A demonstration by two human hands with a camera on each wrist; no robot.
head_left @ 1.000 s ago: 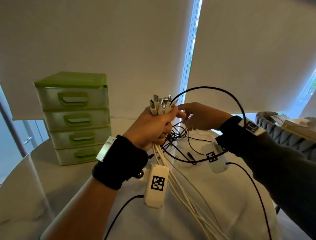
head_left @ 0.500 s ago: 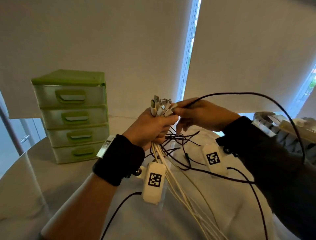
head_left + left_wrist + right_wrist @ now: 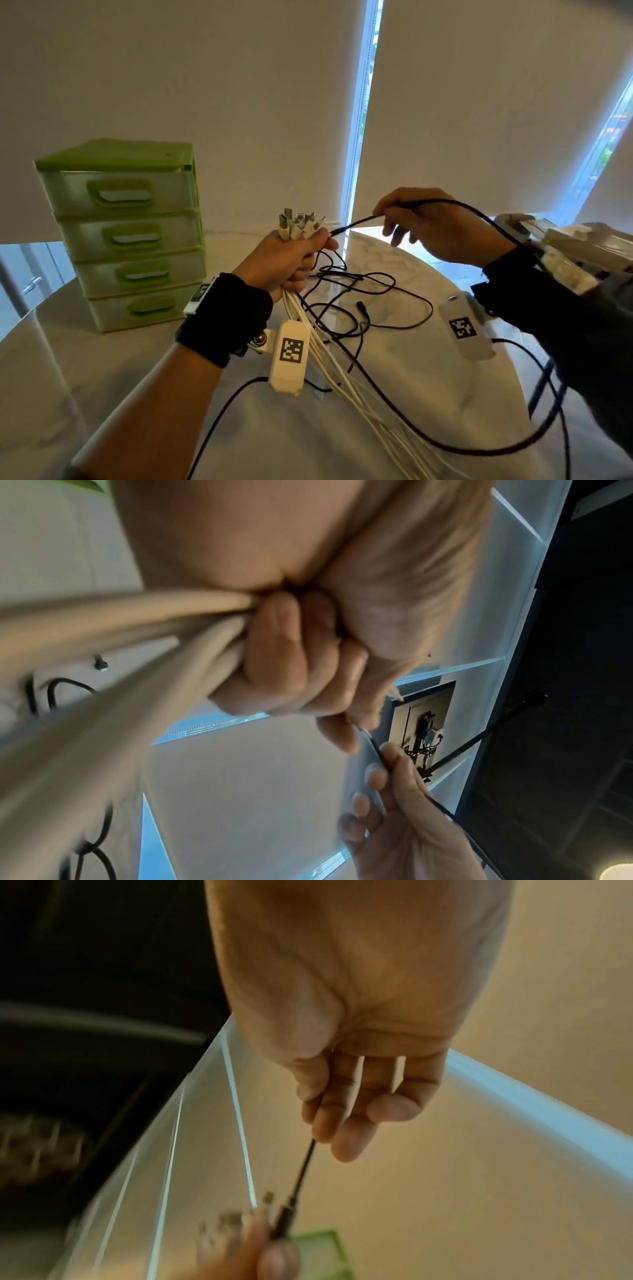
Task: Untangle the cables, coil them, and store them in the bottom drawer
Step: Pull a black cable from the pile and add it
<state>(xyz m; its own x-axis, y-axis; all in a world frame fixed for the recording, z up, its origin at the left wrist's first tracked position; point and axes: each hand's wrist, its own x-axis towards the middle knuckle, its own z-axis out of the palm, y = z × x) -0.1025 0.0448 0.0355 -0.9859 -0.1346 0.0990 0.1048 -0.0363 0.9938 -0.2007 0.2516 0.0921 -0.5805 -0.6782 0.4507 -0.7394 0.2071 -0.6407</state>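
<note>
Nearest the camera, a pale marble-look table [image 3: 102,377] with faint grey veining and a smooth, slightly glossy top curves away at its rounded edge. White cables [image 3: 346,387], thin, round and smooth, run in a loose sheaf across it from the near edge up into the left hand [image 3: 284,260]. That hand is closed in a fist around the bundle, the fingers [image 3: 274,653] wrapped tight in the left wrist view, and the metal-tipped white plugs [image 3: 299,224] stand up out of the top of the fist like a bunch. The thumb also pins the plug end of a black cable [image 3: 356,222] against the bundle.

Just beyond, the rest of the thin black cables [image 3: 359,301] lie on the table in tangled, overlapping loops, matte and wiry. The right hand [image 3: 442,229] is raised to the right of the left, close to it. Its thumb and forefinger pinch the black cable a short way from the plug, with the other fingers [image 3: 352,1131] loosely extended; the cable then arches over the right wrist and sweeps down across the table.

Farther left stands a green plastic drawer unit [image 3: 123,233], four translucent drawers with recessed handles, all closed, the bottom drawer [image 3: 144,308] included. Behind everything hang plain off-white roller blinds [image 3: 205,85], with narrow strips of daylight between them.
</note>
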